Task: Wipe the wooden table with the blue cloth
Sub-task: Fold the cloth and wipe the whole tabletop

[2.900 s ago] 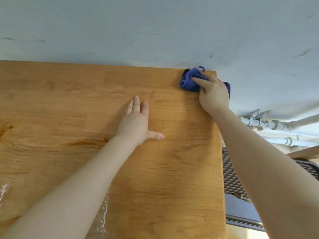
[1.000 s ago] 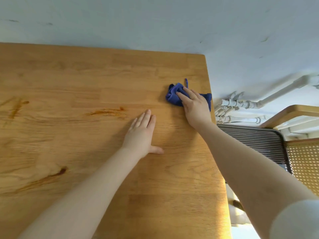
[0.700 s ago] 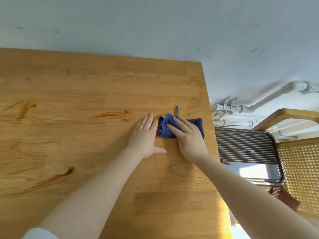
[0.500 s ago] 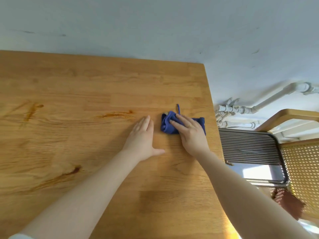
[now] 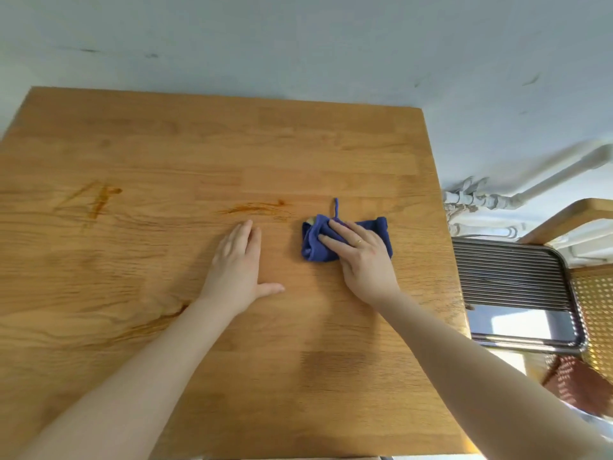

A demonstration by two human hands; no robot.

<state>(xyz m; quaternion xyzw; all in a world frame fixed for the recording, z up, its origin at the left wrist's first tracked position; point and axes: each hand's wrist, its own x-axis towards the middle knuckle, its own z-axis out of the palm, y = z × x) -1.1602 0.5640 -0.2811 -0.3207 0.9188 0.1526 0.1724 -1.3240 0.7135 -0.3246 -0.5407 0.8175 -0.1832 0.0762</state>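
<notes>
A pale blue-grey wall (image 5: 298, 38) fills the top, scuffed with a few dark marks. White pipes (image 5: 491, 200) run along its base at right. Below them stands a chair (image 5: 564, 214) — curved wooden back, ribbed dark seat (image 5: 510, 280), cane panel (image 5: 593, 303) — with sunlight falling across it.

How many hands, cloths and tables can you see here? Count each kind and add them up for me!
Hands: 2, left hand and right hand
Blue cloth: 1
Wooden table: 1
Total: 4
</notes>
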